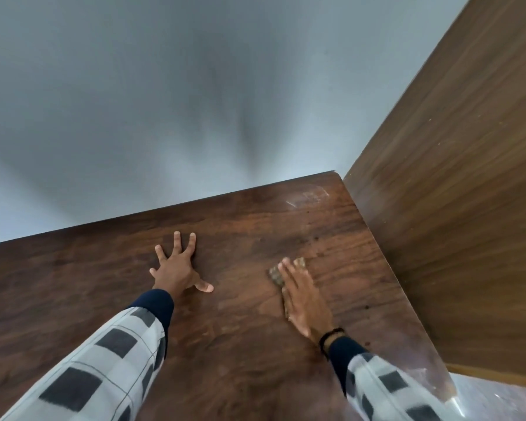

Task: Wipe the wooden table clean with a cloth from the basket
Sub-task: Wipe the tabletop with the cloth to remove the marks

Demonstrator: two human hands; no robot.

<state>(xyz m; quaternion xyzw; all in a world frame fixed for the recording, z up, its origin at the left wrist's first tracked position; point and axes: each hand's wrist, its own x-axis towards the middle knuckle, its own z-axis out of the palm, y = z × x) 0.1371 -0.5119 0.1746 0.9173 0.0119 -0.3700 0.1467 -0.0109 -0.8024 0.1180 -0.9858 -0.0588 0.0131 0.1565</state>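
The dark wooden table (82, 287) fills the lower half of the view. My left hand (176, 265) lies flat on it near the middle, fingers spread, holding nothing. My right hand (304, 299) presses flat on a small brownish cloth (275, 275) toward the table's right side; the cloth shows at my fingertips and along the hand's left edge, the rest is under the palm. A pale smudge (307, 197) marks the table's far right corner. No basket is in view.
A grey-white wall (164, 101) rises behind the table's far edge. A tall brown wooden panel (453, 208) stands against the table's right side. A strip of speckled floor (498, 399) shows at the bottom right.
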